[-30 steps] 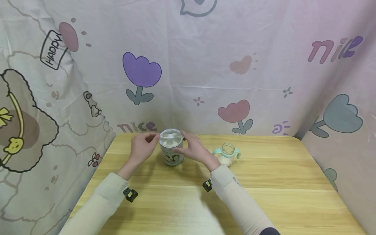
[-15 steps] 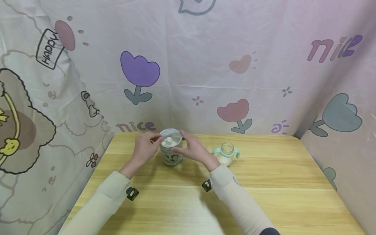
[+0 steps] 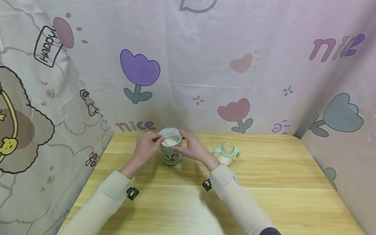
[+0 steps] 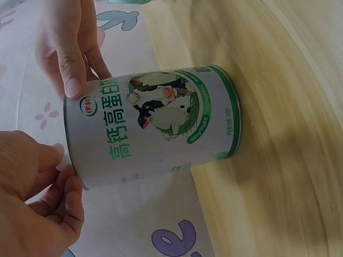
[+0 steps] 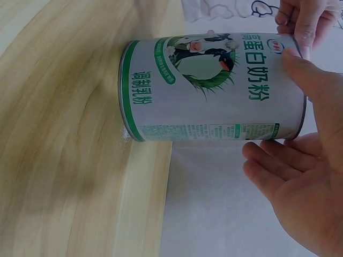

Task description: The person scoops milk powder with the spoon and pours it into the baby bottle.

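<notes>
A white milk powder can (image 3: 171, 158) with a cow picture and green print stands upright and uncovered near the table's back edge. My right hand (image 3: 195, 148) holds it from the right, thumb on the front and fingers around the far side, as the right wrist view shows on the can (image 5: 214, 107). At the left rim, my left hand (image 3: 147, 147) pinches the handle end of a white scoop; the scoop's bowl is down in the can and hard to tell from the pale powder. In the left wrist view, the can wall (image 4: 155, 123) hides the scoop.
A clear baby bottle (image 3: 225, 160) with mint-green handles stands uncapped beside my right wrist, pale powder inside. The wooden table (image 3: 279, 169) meets a printed cloth backdrop (image 3: 188, 65) behind the can. White specks lie on the table by the can's base.
My left hand has shifted slightly right to the can's rim, and the scoop has gone from lying level across the opening to down inside. The right hand keeps its hold.
</notes>
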`<state>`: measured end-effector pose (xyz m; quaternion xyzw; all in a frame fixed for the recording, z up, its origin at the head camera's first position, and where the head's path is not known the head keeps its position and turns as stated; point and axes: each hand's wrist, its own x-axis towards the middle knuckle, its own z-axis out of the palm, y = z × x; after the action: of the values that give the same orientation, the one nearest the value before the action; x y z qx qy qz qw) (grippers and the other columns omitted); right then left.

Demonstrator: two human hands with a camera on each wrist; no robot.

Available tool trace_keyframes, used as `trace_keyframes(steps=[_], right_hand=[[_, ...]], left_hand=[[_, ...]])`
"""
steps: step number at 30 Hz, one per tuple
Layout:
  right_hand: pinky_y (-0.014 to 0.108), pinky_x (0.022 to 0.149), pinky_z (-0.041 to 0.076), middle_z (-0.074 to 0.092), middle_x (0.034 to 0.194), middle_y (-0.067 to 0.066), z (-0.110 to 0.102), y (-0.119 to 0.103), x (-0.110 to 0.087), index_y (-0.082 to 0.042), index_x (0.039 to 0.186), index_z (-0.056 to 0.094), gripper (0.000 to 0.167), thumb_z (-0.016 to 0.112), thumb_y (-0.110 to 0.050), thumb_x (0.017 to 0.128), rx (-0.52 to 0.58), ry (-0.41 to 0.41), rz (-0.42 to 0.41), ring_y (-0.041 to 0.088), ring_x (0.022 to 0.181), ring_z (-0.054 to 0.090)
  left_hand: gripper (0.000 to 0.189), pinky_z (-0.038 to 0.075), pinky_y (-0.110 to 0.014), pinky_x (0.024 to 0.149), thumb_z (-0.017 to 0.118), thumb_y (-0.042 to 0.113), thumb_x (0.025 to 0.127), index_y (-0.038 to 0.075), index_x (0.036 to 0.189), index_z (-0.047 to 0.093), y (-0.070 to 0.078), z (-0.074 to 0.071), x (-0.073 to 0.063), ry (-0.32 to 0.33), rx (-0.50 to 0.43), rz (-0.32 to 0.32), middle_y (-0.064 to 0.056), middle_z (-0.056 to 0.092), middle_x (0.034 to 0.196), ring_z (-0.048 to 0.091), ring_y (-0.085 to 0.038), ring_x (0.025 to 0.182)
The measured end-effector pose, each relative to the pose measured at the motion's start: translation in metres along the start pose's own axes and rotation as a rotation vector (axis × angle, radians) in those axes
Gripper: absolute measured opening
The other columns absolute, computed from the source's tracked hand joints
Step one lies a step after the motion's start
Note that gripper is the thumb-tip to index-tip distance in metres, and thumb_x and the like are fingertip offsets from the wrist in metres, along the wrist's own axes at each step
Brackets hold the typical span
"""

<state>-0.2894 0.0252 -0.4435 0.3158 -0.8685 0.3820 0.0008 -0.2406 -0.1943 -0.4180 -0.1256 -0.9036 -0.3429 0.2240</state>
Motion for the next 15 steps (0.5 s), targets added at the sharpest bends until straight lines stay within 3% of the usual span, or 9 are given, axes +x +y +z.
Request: trace_keyframes(steps=[15], right_hand=[[0.047,0.107,0.055,0.065,0.143,0.008,0.0012,0.0018,0.0011,-0.013,0.155,0.047,0.078,0.083,-0.042,0.092,0.016,0.016,-0.005,0.026,0.128,0.063]], left_hand=[[0.016,0.049,-0.025,0.066,0.074,0.009,0.098,-0.005,0.104,0.08,-0.0005,-0.0022,0.0011,-0.044,-0.05,-0.056,-0.019,0.078,0.093,0.064,-0.024,0.077]])
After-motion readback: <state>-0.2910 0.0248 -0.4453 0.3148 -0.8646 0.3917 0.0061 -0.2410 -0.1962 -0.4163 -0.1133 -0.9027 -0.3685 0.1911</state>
